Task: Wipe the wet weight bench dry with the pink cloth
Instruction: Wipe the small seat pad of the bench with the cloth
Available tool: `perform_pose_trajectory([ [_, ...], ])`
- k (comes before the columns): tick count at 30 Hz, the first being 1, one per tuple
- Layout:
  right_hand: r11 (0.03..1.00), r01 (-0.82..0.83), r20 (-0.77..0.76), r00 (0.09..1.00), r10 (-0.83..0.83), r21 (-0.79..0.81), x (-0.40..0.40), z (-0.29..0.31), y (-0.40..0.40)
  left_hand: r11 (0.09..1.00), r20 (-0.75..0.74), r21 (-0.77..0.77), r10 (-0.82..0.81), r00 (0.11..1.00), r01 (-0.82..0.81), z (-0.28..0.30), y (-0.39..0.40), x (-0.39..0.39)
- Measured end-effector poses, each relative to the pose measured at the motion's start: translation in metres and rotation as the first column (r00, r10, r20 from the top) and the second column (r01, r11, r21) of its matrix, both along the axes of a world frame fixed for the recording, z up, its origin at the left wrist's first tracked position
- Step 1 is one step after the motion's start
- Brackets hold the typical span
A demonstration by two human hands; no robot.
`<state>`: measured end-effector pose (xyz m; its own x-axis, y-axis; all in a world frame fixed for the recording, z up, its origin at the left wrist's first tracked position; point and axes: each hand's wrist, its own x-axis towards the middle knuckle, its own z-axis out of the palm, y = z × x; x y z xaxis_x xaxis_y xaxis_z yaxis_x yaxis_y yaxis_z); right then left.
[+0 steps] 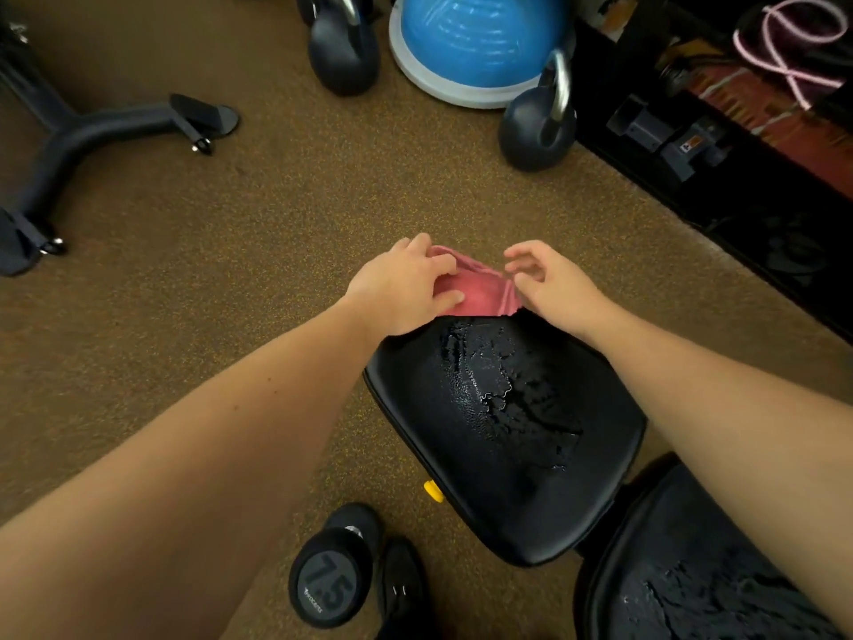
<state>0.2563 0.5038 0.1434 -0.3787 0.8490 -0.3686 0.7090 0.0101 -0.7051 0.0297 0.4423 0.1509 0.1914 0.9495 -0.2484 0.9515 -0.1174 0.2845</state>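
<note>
Now cloth (pixel 480 293) bunched at bench (pixel 415 408) far end. Left hand (pixel 406 288) grips it; right hand (pixel 549 284) curled at its edge, grip unclear. Soft, light, limp: best wadded under palm.

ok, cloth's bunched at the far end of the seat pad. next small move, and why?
Probably drag the pink cloth toward you across the seat pad: the left hand grips it at the far edge, and pooled water covers the pad's middle.
</note>
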Motion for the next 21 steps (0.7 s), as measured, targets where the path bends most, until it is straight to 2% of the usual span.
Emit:
perform_pose_trajectory([
  [3, 0.992, -0.071, 0.179, 0.98, 0.09, -0.107, 0.016, -0.008, -0.009, 0.998, 0.079, 0.062, -0.02, 0.997, 0.015, -0.01, -0.004, -0.002],
  [6, 0.974, -0.142, 0.302, 0.934, 0.191, -0.178, 0.022, -0.016, -0.027, 0.997, 0.309, -0.075, 0.003, 0.951, 0.021, -0.024, -0.008, 0.002],
  [10, 0.982, -0.122, 0.347, 0.923, 0.165, -0.143, 0.021, -0.019, -0.032, 0.997, 0.239, -0.08, 0.022, 0.971, -0.003, -0.034, -0.011, 0.006],
  [13, 0.979, -0.127, 0.356, 0.918, 0.176, -0.157, 0.022, -0.023, -0.03, 0.987, 0.299, -0.107, 0.148, 0.943, -0.121, -0.038, -0.008, 0.001],
  [15, 0.98, -0.126, 0.36, 0.916, 0.175, -0.157, 0.024, -0.023, -0.029, 0.953, 0.372, -0.165, 0.297, 0.879, -0.252, -0.042, -0.008, -0.003],
  [17, 0.978, -0.129, 0.36, 0.915, 0.182, -0.164, 0.024, -0.023, -0.03, 0.889, 0.433, -0.268, 0.456, 0.778, -0.372, -0.043, -0.011, -0.005],
  [21, 0.978, -0.13, 0.373, 0.91, 0.183, -0.162, 0.023, -0.021, -0.031, 0.765, 0.42, -0.384, 0.644, 0.64, -0.517, -0.042, -0.02, -0.008],
])
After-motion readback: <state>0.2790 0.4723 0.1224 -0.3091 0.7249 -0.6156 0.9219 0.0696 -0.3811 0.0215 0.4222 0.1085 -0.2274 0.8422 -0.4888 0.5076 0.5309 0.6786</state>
